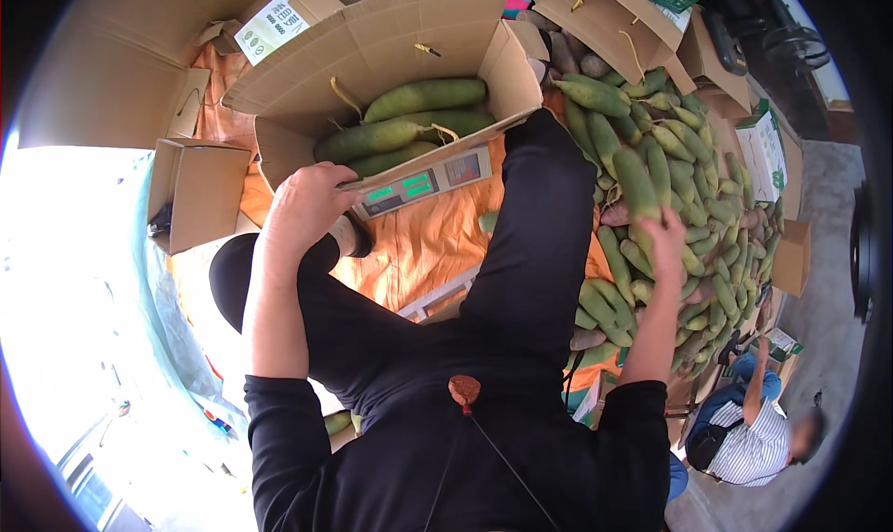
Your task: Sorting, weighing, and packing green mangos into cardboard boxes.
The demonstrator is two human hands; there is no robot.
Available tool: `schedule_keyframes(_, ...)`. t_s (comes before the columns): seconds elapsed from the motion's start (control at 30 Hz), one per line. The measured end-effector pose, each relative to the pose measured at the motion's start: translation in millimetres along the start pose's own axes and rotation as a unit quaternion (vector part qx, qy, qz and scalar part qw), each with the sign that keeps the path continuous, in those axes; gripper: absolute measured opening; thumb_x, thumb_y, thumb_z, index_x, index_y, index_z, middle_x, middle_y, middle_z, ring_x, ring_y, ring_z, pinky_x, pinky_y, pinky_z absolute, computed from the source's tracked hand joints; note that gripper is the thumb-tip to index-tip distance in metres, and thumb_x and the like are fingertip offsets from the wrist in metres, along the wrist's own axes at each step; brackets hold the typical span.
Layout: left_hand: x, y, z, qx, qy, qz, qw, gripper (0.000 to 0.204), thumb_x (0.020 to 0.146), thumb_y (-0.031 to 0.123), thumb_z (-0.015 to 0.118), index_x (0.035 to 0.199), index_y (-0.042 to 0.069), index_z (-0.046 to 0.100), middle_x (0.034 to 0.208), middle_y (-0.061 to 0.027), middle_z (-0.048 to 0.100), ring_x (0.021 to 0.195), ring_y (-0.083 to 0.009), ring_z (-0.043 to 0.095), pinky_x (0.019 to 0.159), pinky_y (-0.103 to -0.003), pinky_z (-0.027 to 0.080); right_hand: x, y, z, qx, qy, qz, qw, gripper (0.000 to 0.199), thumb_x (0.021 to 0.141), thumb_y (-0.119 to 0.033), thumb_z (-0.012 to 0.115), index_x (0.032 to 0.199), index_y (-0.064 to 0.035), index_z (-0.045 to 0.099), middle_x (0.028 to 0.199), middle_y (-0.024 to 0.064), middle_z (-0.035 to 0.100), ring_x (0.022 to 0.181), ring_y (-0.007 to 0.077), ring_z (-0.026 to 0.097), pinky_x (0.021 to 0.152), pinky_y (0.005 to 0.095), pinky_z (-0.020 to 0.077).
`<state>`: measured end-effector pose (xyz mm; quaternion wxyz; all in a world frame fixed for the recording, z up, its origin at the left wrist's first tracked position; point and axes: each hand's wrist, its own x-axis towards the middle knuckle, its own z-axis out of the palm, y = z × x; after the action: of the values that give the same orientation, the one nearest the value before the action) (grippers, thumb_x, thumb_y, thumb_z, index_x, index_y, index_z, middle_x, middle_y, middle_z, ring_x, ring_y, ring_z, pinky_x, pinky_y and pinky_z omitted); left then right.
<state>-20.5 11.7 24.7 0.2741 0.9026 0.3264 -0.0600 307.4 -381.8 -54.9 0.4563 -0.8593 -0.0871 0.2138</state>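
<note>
My left hand (314, 202) grips the near left edge of an open cardboard carton (516, 76), its fingers curled over the rim. Inside the carton lie several long green radishes (426, 99), with yellow cords threaded through its walls. The carton rests on a digital scale (419, 190) with lit green digits. To the right, my right hand (664, 241) closes round the lower end of a green radish (635, 180), which points away from me over the pile. Some of its fingers are hidden behind the radish.
A large heap of green radishes (721, 211) spreads along my right side, with reddish roots among them. Orange sheeting (419, 258) covers the floor between my legs. Another carton (200, 197) stands at left. A person in a striped shirt (749, 448) is at lower right.
</note>
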Motion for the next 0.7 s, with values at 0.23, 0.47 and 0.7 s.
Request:
schedule_keyframes(0.23,3,-4,5,0.025,-0.028,-0.01,0.999,0.027,0.078,0.017,0.067,0.101,0.003,0.07,0.095,-0.017,0.066,0.091,-0.034,0.063,0.084,-0.04,0.048,6,-175,57,0.041,-0.126,-0.251,0.959,0.055,0.068,-0.012,0.077,0.118,0.0049,0.059,0.105,0.0061,0.06,0.096,0.0159,0.059,0.083,0.028,0.0483)
schedule_keyframes(0.47,5,-4,7,0.068,-0.038,0.014,0.997,0.024,0.079,0.017,0.065,0.1,0.007,0.07,0.095,-0.0154,0.066,0.093,-0.0339,0.062,0.084,-0.043,0.049,11,-242,193,-0.12,-0.226,-0.477,0.841,0.058,0.063,-0.027,0.079,0.112,-0.0012,0.064,0.096,0.01,0.059,0.09,0.024,0.06,0.081,0.0334,0.0473)
schedule_keyframes(0.7,16,2,12,0.051,-0.051,0.038,0.997,0.024,0.079,0.016,0.065,0.1,0.006,0.069,0.094,-0.0174,0.065,0.093,-0.0351,0.062,0.082,-0.044,0.048,18,-231,287,-0.238,-0.274,-0.447,0.817,0.049,0.068,-0.03,0.073,0.111,-0.0076,0.065,0.104,0.0134,0.064,0.1,0.0308,0.061,0.089,0.0403,0.0493)
